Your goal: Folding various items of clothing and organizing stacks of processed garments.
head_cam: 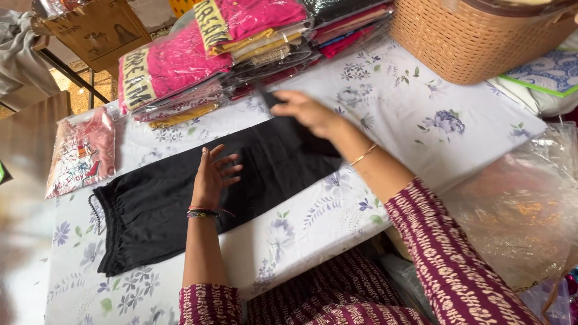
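My left hand (212,174) is flat on the black garment (180,198), fingers spread, palm down, gripping nothing, just pressing the cloth. My right hand (307,111) is blurred at the garment's far end; it looks like it's on the fabric edge there, but I can't tell if the fingers are closed on it. The garment lies lengthwise across the table (421,114), which has a floral sheet on it; the gathered waistband sits off to the left of my left hand. Just beyond my right hand: stack of bagged pink and yellow clothes (211,66). Further right of it: woven basket (481,42). Left of the waistband: one flat clothing packet (81,150). Clear plastic bag (524,204) near my right elbow.
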